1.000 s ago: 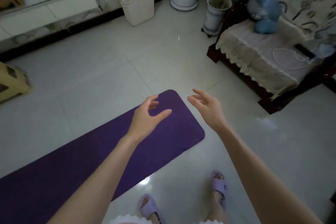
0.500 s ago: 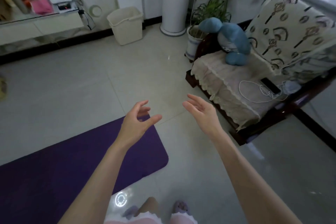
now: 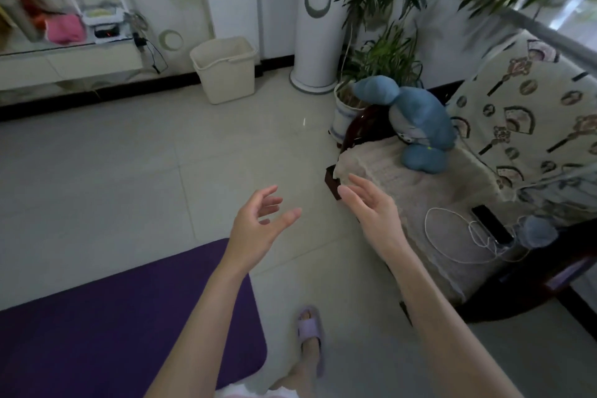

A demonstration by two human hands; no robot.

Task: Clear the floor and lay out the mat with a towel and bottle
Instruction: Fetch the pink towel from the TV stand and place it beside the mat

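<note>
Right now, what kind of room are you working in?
Most likely a home living room. A wooden armchair with a lace cover holds a blue plush toy, a potted plant stands beside it, and a purple mat lies unrolled on the tiled floor.

Legible text: none in this view.
Box on shelf: a small red glow shows, too blurred to read as digits.
Patterned cover: ornament motifs only, no lettering.
</note>
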